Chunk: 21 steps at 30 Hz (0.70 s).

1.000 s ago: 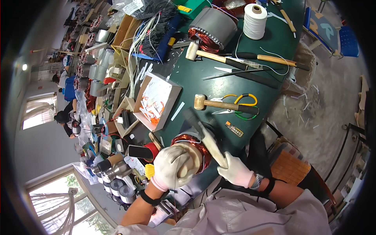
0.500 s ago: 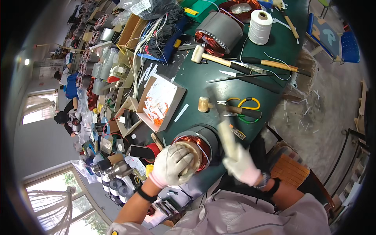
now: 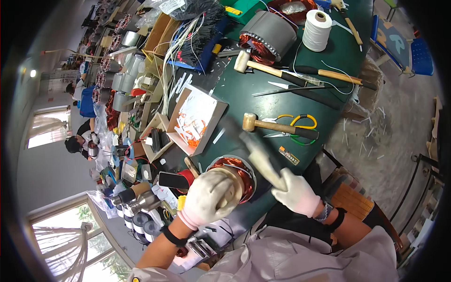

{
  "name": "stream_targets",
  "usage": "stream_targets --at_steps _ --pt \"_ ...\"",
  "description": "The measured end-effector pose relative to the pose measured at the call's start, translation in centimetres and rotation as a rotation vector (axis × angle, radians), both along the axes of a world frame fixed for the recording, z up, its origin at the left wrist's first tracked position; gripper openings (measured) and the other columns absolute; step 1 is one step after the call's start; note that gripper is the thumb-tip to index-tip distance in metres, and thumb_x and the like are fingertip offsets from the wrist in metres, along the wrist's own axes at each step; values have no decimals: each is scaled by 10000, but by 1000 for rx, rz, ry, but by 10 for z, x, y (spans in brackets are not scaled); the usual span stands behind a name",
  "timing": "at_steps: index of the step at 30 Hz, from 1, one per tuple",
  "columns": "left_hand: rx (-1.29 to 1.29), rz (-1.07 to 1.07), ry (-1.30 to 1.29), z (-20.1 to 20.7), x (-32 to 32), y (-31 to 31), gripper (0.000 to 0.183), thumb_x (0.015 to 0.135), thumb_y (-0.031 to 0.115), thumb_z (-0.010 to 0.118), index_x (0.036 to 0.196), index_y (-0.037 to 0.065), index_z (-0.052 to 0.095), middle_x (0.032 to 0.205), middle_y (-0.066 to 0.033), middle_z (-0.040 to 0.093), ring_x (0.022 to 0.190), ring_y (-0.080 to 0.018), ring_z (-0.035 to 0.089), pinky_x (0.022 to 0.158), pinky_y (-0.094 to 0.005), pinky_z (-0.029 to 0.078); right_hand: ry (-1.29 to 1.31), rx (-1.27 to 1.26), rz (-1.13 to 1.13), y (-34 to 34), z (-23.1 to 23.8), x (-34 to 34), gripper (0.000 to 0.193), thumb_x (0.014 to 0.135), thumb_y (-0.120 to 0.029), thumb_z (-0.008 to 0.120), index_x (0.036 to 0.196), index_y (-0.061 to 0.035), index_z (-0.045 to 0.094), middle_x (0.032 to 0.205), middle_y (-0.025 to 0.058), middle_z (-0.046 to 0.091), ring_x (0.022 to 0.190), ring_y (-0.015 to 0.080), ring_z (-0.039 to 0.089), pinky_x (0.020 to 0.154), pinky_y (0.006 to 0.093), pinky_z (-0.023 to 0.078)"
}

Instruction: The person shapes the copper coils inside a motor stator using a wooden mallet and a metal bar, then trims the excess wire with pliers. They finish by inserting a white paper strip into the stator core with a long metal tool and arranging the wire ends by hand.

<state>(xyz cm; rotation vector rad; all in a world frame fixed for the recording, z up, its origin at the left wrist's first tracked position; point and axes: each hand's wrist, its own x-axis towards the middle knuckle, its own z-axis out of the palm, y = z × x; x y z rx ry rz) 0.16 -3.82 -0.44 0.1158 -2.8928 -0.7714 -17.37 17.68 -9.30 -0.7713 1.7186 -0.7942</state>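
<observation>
White-gloved, the left hand (image 3: 205, 201) is curled over a round, pale block (image 3: 238, 186), its fingers bent against it. The block sits at the near end of a ring of shiny copper wire (image 3: 246, 174), on the dark green table (image 3: 263, 104). White-gloved too, the right hand (image 3: 298, 193) is closed tight around a long, blurry tool (image 3: 264, 165), pale near the hand and dark at the far end. This tool is close to the ring, but I cannot tell if they touch.

Farther back, a small wooden mallet (image 3: 277, 126) lies across scissors with yellow and green handles (image 3: 315, 122). To the left is an open cardboard box (image 3: 212, 123) with white and orange scraps (image 3: 191, 128) inside. A fat spool of white thread (image 3: 316, 32) stands near the back.
</observation>
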Motion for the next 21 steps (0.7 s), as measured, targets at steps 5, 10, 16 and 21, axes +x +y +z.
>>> stream_targets --at_steps 5,10,16,21 --pt "-23 -26 50 -12 9 -6 420 670 113 837 1065 58 705 1064 -128 708 975 -358 714 865 -459 584 31 24 57 3 -18 49 344 916 -233 696 1079 12 518 852 277 703 848 481 709 744 558 567" --pt "-61 203 42 -15 20 22 391 701 92 786 1076 48 683 1105 -149 701 1029 -379 699 915 -473 562 -149 -2 -281 2 -9 22 385 914 -269 702 1076 37 534 847 299 695 841 496 702 713 565 561" --pt "-26 270 -36 -5 23 22 446 695 72 801 1114 23 658 1154 -164 680 1109 -384 659 960 -490 542 -131 43 49 0 -11 25 383 908 -243 714 1089 49 545 861 304 697 849 493 709 746 556 561" --pt "-37 -22 37 -15 26 -1 532 636 145 824 1129 21 668 1092 -157 688 1025 -387 703 913 -485 568 -183 39 -68 3 -17 71 353 906 -218 688 1053 51 514 895 330 675 894 529 682 762 567 538"
